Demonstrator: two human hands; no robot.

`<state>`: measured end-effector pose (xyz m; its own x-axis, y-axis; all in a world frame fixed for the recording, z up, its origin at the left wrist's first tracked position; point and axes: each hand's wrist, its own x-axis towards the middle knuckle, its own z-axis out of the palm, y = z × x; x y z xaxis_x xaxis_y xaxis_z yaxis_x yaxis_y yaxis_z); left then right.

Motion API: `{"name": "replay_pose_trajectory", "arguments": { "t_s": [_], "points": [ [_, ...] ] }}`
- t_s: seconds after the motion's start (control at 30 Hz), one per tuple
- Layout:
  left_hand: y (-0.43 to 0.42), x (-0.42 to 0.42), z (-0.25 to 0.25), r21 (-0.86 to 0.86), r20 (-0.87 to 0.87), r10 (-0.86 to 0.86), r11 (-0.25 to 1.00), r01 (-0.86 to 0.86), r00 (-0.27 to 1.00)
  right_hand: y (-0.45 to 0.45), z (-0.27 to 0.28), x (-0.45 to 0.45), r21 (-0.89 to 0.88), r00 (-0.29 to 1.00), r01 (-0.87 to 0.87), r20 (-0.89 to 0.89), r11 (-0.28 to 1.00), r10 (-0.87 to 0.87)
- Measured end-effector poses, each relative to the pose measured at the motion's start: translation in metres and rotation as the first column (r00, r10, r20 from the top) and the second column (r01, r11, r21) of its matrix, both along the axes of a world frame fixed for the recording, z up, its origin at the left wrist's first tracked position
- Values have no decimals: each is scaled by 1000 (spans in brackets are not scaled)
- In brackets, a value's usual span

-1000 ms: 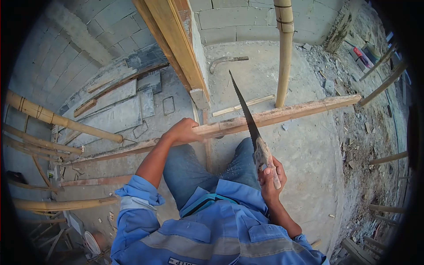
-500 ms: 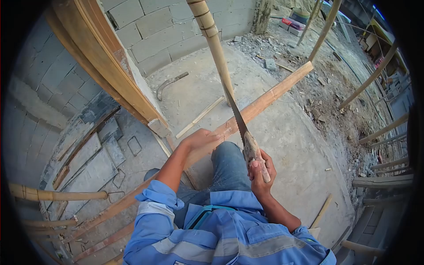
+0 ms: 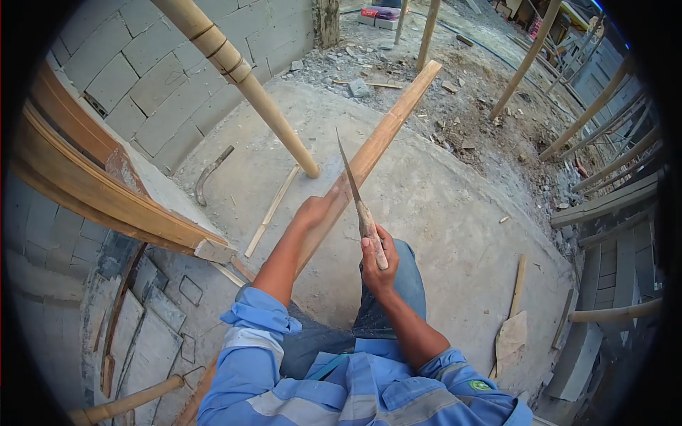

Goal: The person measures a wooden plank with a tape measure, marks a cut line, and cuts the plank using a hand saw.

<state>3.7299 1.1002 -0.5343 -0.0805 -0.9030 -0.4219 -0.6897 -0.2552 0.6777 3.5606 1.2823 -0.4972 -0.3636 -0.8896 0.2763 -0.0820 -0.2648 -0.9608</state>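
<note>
My left hand [image 3: 312, 211] grips a long wooden plank [image 3: 380, 138] near its middle. The plank slants from the lower left up to the top right, its far end over the rubble. Wrapped round the pale, worn handle of a handsaw [image 3: 367, 228] is my right hand [image 3: 378, 263], thumb along the handle. The narrow dark blade points up and away, and it overlaps the plank in view just beyond my left hand. Whether the teeth touch the wood I cannot tell.
A bamboo post [image 3: 263, 99] stands beyond the plank. At left is a wooden door frame [image 3: 121, 199]. A bent metal bar [image 3: 211, 174] and a thin strip [image 3: 273, 209] lie on the concrete floor. Rubble [image 3: 469, 128] and more poles are at right; a trowel-shaped piece [image 3: 510, 339] lies lower right.
The view has turned to the right. The plank now points more steeply away, its upper face turned. My left hand still grips it, and the saw has swung with my right hand toward the left.
</note>
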Motion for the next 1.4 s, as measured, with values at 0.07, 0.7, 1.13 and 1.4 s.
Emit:
{"name": "replay_pose_trajectory", "arguments": {
  "t_s": [0.07,0.7,1.13,1.4],
  "points": [
    [6,-3,16,2,52,13,1000,-13,999,-8,1,12,-74,997,22,-68,997,-27],
    [33,-18,52,38,181,75,996,-84,981,57,40,11,189,978,12,-208,982,28],
    [24,-16,27,29,247,110,992,-121,963,79,31,20,84,968,90,-240,992,-68],
    [33,-26,37,35,180,134,989,-143,975,12,47,25,209,961,63,-278,976,-3]
  ]
}}
